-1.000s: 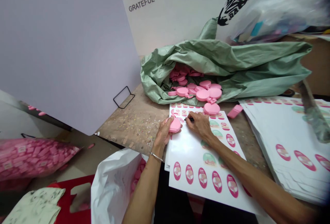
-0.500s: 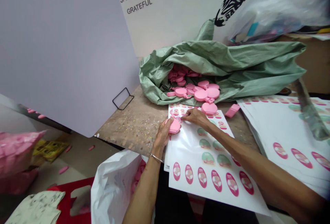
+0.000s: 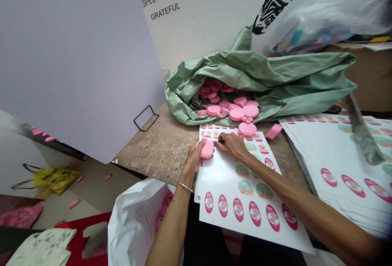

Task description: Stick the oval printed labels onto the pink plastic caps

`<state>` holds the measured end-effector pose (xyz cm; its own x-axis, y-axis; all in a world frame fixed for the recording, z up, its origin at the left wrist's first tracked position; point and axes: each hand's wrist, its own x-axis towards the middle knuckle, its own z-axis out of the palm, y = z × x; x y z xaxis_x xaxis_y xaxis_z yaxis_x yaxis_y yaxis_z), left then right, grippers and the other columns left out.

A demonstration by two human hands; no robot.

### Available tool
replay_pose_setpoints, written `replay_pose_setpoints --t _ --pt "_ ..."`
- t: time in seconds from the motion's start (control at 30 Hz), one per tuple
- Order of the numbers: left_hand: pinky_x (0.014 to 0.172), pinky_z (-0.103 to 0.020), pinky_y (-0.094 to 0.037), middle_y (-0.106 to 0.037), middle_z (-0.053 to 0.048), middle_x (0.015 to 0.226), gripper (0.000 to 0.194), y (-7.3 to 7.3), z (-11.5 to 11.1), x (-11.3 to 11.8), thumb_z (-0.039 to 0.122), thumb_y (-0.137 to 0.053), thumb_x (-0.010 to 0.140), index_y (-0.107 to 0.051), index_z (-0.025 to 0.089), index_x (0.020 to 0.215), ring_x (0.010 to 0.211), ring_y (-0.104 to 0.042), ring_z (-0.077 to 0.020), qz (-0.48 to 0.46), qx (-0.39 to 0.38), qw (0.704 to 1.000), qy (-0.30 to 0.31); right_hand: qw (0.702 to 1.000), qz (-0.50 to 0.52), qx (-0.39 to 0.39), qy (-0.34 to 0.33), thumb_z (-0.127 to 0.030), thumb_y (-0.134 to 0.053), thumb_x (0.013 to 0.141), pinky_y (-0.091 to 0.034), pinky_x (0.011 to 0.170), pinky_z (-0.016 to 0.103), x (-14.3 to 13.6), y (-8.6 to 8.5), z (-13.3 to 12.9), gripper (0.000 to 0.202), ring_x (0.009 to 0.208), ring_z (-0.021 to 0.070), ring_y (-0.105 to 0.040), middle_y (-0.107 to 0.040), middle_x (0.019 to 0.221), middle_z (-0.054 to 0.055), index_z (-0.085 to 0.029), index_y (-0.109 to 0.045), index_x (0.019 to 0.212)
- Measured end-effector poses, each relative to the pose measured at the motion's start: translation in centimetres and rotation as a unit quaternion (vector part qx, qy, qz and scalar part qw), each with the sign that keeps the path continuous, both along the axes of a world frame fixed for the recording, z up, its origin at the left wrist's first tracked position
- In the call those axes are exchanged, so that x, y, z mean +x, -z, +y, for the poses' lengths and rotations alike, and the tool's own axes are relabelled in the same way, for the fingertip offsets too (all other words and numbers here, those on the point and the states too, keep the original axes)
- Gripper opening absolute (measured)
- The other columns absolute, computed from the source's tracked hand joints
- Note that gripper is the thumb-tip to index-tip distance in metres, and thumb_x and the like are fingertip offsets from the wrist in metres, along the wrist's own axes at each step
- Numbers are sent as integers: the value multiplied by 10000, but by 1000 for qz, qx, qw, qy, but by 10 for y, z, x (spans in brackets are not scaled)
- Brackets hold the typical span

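In my left hand (image 3: 193, 156) is a small rounded pink plastic case (image 3: 206, 150), held by its edge over the left side of a sticker sheet (image 3: 219, 178). Printed on the sheet are green half-round labels and a row of pink oval ones along the near edge. Just right of the case, my right hand (image 3: 232, 145) rests low over the same sheet with its fingertips pinched together. Something small and dark (image 3: 221, 141) shows at those fingers, too small to name. The fingertips are close to the case, and whether they touch it is unclear.
A green sack (image 3: 294, 78) lies behind, spilling several pink cases (image 3: 247, 128). More sticker sheets (image 3: 324, 147) are stacked at right. A white bag (image 3: 131, 217) holding pink pieces hangs by the table's front edge. A large pale panel (image 3: 79, 53) stands at left.
My right hand has lowered slightly and its fingers have curled in, and the dark bit now shows at them. My left hand keeps hold of the pink case almost unmoved.
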<state>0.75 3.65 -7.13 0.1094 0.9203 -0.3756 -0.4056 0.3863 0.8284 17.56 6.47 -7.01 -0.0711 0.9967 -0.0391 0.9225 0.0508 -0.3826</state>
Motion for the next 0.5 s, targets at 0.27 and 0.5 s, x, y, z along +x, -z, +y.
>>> replay_pose_setpoints --t 0.27,0.5 --pt "577 -266 -568 -660 -61 794 462 -3 -2 -1 481 -791 649 -615 120 876 686 -691 -189 -3 13 1000 0 982 146 -108 43 -485 -663 671 -314 481 256 -1 -1 35 311 527 137 -512 -569 535 -11 -200 -581 576" --pt "640 -292 -580 -582 -6 678 478 -3 -8 1 529 -776 648 -586 128 827 698 -687 -193 -8 47 998 -46 957 282 -73 12 -686 -573 719 -331 453 240 20 -16 25 512 518 111 -457 -534 565 -13 -177 -595 664"
